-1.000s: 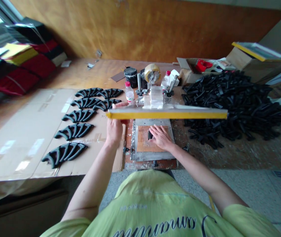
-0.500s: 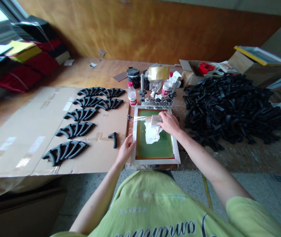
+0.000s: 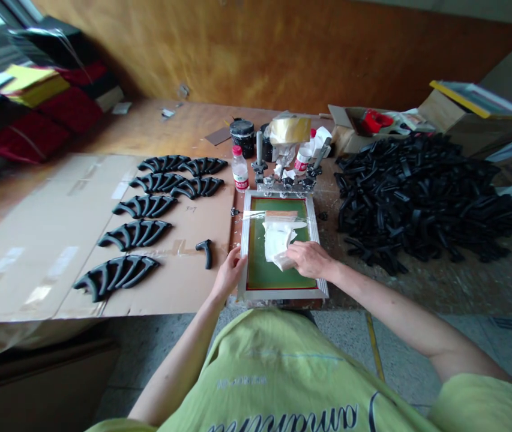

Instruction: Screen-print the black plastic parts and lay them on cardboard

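A screen printing frame point(image 3: 243, 264) with a green mesh point(image 3: 260, 279) lies in front of me under metal hinge clamps point(image 3: 284, 185). My left hand point(image 3: 230, 269) has its fingers closed at the frame's left edge. Over the lower middle of the mesh, my right hand point(image 3: 310, 259) grips a pale, flat squeegee point(image 3: 283, 261), partly covered by the fingers. White ink point(image 3: 277, 237) is smeared on the mesh just beyond it. A wooden strip point(image 3: 281, 215) with clear tape sits across the upper mesh. What lies beneath the screen is hidden.
Black curved handles point(image 3: 135, 234) stand in rows on cardboard at left, with a single handle point(image 3: 206, 253) nearer the frame. A big heap of black handles point(image 3: 418, 198) is at right. A red-capped bottle point(image 3: 240, 170) and a black tub point(image 3: 242, 138) stand behind.
My right hand has drawn the squeegee toward me, from the upper mesh to its lower middle. The wooden strip now shows uncovered. My left hand stays at the frame's edge.
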`<state>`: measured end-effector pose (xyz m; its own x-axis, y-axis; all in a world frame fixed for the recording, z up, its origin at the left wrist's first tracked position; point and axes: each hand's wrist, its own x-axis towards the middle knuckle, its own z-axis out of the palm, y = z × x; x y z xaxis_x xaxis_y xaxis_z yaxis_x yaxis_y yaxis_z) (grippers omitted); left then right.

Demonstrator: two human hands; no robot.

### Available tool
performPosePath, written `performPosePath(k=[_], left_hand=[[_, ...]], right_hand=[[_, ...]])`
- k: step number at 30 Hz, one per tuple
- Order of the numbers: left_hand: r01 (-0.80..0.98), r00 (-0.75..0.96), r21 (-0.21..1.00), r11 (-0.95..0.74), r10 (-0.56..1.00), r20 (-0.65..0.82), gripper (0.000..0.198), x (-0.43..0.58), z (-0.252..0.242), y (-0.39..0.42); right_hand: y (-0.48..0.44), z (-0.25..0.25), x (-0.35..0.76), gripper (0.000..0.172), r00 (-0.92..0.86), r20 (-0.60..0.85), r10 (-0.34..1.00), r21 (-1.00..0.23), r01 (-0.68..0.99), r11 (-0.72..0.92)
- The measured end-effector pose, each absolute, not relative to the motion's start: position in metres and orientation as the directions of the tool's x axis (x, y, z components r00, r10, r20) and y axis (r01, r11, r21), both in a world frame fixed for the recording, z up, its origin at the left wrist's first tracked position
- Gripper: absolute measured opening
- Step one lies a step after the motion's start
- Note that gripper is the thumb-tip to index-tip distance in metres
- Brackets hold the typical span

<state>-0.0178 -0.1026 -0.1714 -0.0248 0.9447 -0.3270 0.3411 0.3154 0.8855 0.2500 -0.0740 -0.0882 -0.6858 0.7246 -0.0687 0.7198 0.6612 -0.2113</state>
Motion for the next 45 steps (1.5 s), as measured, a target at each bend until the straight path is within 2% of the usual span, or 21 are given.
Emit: performPosePath(k=[3,5,8,12,14,17,18,22,24,26,29,32,34,35,36,38,39,41,43,45], left_hand=[[0.306,-0.019,0.894,0.328,0.941,-0.339,0.068,-0.018,-0.172,-0.103],[0.269,-0.01,0.902,0.338,0.937,-0.348,0.069,-0.018,-0.172,-0.104],[0.226,-0.018,0.912,0.342,0.938,-0.347,0.07,-0.017,-0.17,-0.105],[0.187,-0.024,0.917,0.353,0.934,-0.355,0.071,-0.016,-0.164,-0.106],[0.152,-0.009,0.917,0.368,0.929,-0.371,0.073,-0.016,-0.157,-0.105],[0.072,0.006,0.924,0.377,0.926,-0.378,0.08,-0.018,-0.135,-0.105],[0.039,0.009,0.927,0.373,0.927,-0.374,0.08,-0.019,-0.125,-0.103],[-0.059,-0.047,0.962,0.268,0.961,-0.271,0.059,-0.016,-0.075,-0.088],[-0.108,-0.115,0.986,0.128,0.983,-0.14,0.055,-0.009,-0.05,-0.071],[-0.164,-0.155,0.986,-0.016,0.988,-0.01,0.053,-0.001,-0.026,-0.049],[-0.226,-0.125,0.965,-0.132,0.986,0.106,0.047,0.01,0.002,-0.016],[-0.253,-0.125,0.955,-0.154,0.984,0.126,0.044,0.014,0.009,-0.003],[-0.251,-0.174,0.961,-0.113,0.982,0.07,0.045,0.016,-0.006,-0.014],[-0.24,-0.144,0.97,-0.028,0.989,-0.007,0.049,0.019,-0.019,-0.026],[-0.218,-0.083,0.971,0.094,0.99,-0.114,0.054,0.023,-0.034,-0.042],[-0.07,0.197,0.89,0.451,0.88,-0.431,0.064,0.034,-0.066,-0.078],[-0.029,0.26,0.827,0.561,0.803,-0.535,0.066,0.04,-0.081,-0.095],[-0.1,0.3,0.75,0.654,0.738,-0.604,0.063,0.049,-0.106,-0.122],[-0.216,0.237,0.72,0.659,0.751,-0.616,0.055,0.046,-0.122,-0.13],[-0.21,0.116,0.749,0.629,0.776,-0.62,0.051,0.024,-0.134,-0.121]], right_hand=[[-0.062,-0.088,0.248,0.012,-0.598,0.009,0.801,-0.22,0.78,0.585],[-0.065,-0.096,0.244,0.021,-0.566,0.071,0.821,-0.196,0.799,0.568],[-0.08,-0.11,0.243,0.03,-0.627,0.073,0.776,-0.185,0.756,0.628],[-0.076,-0.105,0.246,0.02,-0.622,0.058,0.781,-0.255,0.747,0.614],[-0.056,-0.092,0.243,0.025,-0.539,0.111,0.835,-0.298,0.784,0.545],[-0.021,-0.07,0.244,0.051,-0.381,0.235,0.894,-0.349,0.825,0.443],[-0.01,-0.064,0.25,0.055,-0.324,0.279,0.904,-0.366,0.834,0.412],[0.016,-0.055,0.306,0.046,-0.003,0.437,0.899,-0.505,0.827,0.248],[0.016,-0.067,0.333,0.039,0.111,0.386,0.916,-0.574,0.806,0.144],[0.005,-0.089,0.341,0.033,0.113,0.263,0.958,-0.594,0.801,0.069],[-0.025,-0.127,0.317,0.027,-0.054,0.133,0.99,-0.55,0.827,0.119],[-0.051,-0.149,0.28,0.022,-0.218,0.056,0.974,-0.415,0.883,0.221],[-0.06,-0.151,0.263,0.016,-0.196,-0.028,0.98,-0.352,0.92,0.174],[-0.064,-0.149,0.257,0.013,-0.151,-0.07,0.986,-0.351,0.929,0.117],[-0.068,-0.146,0.251,0.012,-0.095,-0.1,0.991,-0.365,0.929,0.052],[-0.078,-0.14,0.237,0.013,-0.007,-0.091,0.996,-0.428,0.903,-0.033],[-0.085,-0.138,0.228,0.014,-0.008,-0.05,0.999,-0.467,0.884,-0.016],[-0.099,-0.136,0.21,0.015,-0.141,0.069,0.988,-0.526,0.836,0.156],[-0.105,-0.134,0.204,0.014,-0.343,0.149,0.928,-0.539,0.758,0.367],[-0.099,-0.134,0.224,0.014,-0.394,0.135,0.909,-0.511,0.759,0.404]])
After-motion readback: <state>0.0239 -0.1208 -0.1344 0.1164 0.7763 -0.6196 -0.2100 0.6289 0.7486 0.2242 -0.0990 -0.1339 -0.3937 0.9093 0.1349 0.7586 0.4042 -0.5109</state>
